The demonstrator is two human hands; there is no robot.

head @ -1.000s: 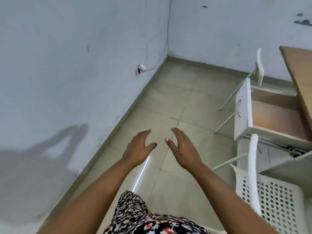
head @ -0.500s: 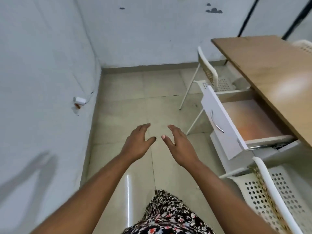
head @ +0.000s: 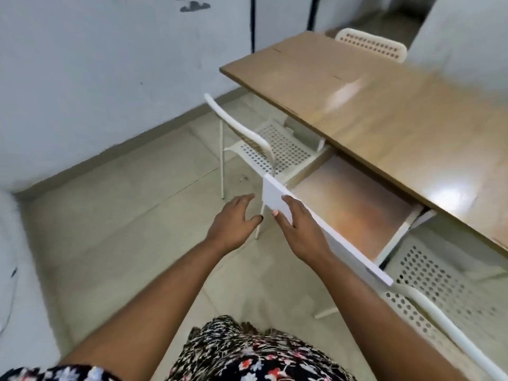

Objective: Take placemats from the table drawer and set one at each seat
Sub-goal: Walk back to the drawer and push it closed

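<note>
- The table drawer [head: 354, 213] stands pulled out from under the long edge of the wooden table [head: 398, 127], its white front panel [head: 275, 199] running diagonally toward the viewer; the brown floor of the drawer shows bare, and no placemat can be made out in it.
- The right hand [head: 301, 229] hovers at the drawer front's near face, fingers straight and together, thumb out; whether it touches the panel cannot be told.
- The left hand [head: 233, 221] hangs just left of the drawer front's corner, fingers relaxed and spread, holding nothing, apart from the panel.
- A white perforated chair [head: 264, 149] sits beyond the drawer, its seat tucked partly under the table edge and its backrest rising close to the drawer front's far corner.
- A second perforated chair [head: 428, 292] stands on the drawer's near side, its backrest just below the panel's near end.
- A third chair's backrest [head: 371, 46] shows past the table's far edge.
- Left of the drawer front, tiled floor [head: 123, 229] spreads open to the grey walls [head: 96, 78].
- A floral-print garment [head: 242, 353] fills the bottom of the frame, well short of the drawer.
</note>
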